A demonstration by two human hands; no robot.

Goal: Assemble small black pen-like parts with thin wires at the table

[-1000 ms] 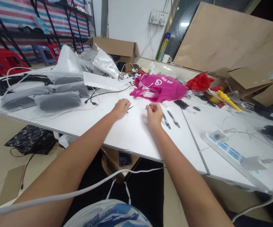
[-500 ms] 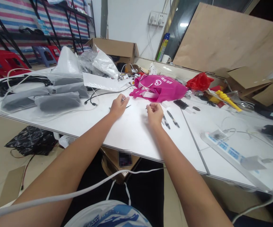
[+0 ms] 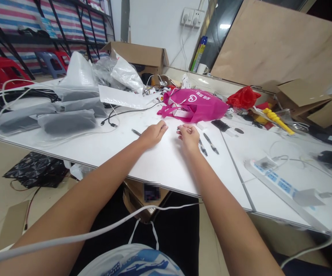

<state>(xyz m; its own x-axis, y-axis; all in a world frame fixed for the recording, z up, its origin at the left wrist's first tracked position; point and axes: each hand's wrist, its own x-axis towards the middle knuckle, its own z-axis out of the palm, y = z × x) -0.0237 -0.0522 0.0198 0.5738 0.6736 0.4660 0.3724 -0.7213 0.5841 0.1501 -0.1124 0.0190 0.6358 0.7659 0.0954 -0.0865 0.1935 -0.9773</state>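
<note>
Apparent step, handling small parts: right hand [image 3: 189, 137] pinches a slim piece [image 3: 187, 128] beside pens [image 3: 211, 143], inward of the near edge of the surface [image 3: 168, 168]; left hand [image 3: 153, 135] curled, contents untellable. Next seemingly calls for steady alignment.

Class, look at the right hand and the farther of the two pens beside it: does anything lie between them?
Yes: the nearer pen lies on the table between the right hand and the farther pen, partly hidden by the hand. Nothing else visible stands between them.
</note>
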